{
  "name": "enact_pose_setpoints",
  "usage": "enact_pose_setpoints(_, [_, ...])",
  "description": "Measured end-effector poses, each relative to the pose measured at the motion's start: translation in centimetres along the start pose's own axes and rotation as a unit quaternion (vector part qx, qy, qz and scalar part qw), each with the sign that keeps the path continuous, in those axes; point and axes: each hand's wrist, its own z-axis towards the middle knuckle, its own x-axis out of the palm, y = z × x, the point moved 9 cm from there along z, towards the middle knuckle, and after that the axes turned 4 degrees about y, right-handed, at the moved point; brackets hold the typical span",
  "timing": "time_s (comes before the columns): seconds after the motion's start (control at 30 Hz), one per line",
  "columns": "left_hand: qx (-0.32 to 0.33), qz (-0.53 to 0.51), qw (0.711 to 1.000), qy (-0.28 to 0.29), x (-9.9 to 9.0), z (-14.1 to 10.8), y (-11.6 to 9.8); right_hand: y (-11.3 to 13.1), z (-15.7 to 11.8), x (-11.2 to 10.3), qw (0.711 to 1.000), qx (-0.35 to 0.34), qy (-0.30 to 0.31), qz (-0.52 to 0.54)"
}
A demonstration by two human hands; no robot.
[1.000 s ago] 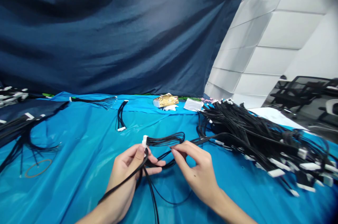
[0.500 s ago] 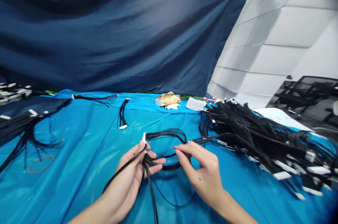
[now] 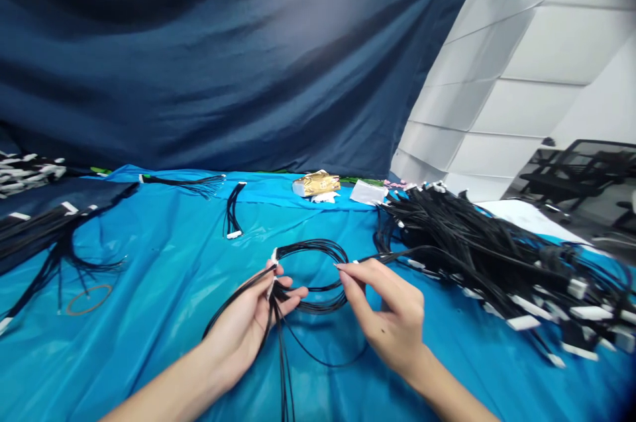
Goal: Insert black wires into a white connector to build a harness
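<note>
My left hand (image 3: 243, 326) is closed around a wire harness of thin black wires, with a white connector (image 3: 275, 255) standing up beyond the thumb. A second white connector in the palm is partly hidden by the fingers. From the upper connector several black wires (image 3: 318, 243) loop out to the right and bend back towards the palm, while others hang below the hand. To the right of the loop, my right hand (image 3: 387, 306) pinches the tip of one black wire (image 3: 336, 265) between thumb and forefinger. The rest of that wire is hidden behind the fingers.
A large heap of black wire harnesses (image 3: 462, 250) with white connectors lies at the right. More harnesses (image 3: 44, 236) and a brown ring (image 3: 89, 300) lie left. Behind my hands are a short harness (image 3: 233, 210), a gold packet (image 3: 317, 184) and white paper (image 3: 368, 192).
My right hand has shifted slightly right and up with the wire tip. My left hand still holds the harness, its wire loop now rounder. The view has tilted a little.
</note>
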Motion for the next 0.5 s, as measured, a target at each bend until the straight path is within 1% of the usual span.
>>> enact_pose_setpoints(0.13, [-0.001,-0.001,1.0,0.0,-0.1,0.1,0.0,0.8,-0.1,0.1,0.997,-0.061,0.01,-0.038])
enact_pose_setpoints(0.23, [0.003,-0.001,1.0,0.006,-0.1,0.3,0.1,1.2,-0.4,0.3,0.993,-0.094,0.016,-0.071])
enact_pose_setpoints(0.37, [0.013,-0.007,1.0,0.022,-0.1,0.8,0.2,1.2,-0.5,0.8,0.988,-0.116,0.034,-0.093])
enact_pose_setpoints(0.5, [0.02,-0.01,0.999,0.024,-0.3,1.0,0.1,0.9,-0.7,1.2,0.986,-0.12,0.04,-0.112])
